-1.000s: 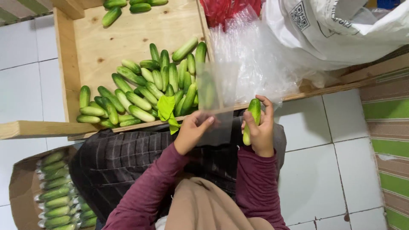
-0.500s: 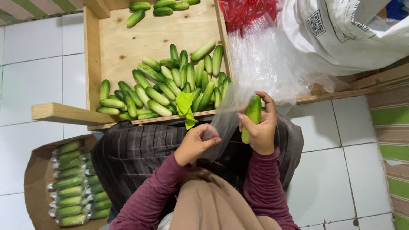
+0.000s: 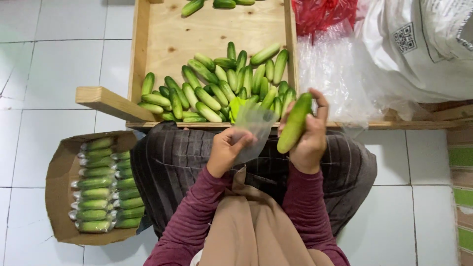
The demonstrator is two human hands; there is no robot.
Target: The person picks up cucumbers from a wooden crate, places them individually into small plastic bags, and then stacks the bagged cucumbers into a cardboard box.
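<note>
My right hand (image 3: 309, 138) grips a green cucumber (image 3: 294, 123), held slanted above my lap. My left hand (image 3: 227, 150) pinches a small clear plastic bag (image 3: 254, 129) just left of the cucumber, its mouth turned toward it. Both hands hover over my dark checked skirt, right at the near edge of a wooden tray (image 3: 162, 39). A pile of loose cucumbers (image 3: 217, 88) lies in the tray's near part, just beyond my hands.
A cardboard box (image 3: 61, 167) with several bagged cucumbers (image 3: 101, 184) stands on the white tiled floor at my left. A stack of clear plastic bags (image 3: 330, 79), red plastic (image 3: 320, 15) and a big white sack (image 3: 419, 44) lie to the right of the tray.
The view has shifted so tray and box sit further right. My left hand has lifted the clear bag beside the cucumber, and my right hand has tilted the cucumber toward it.
</note>
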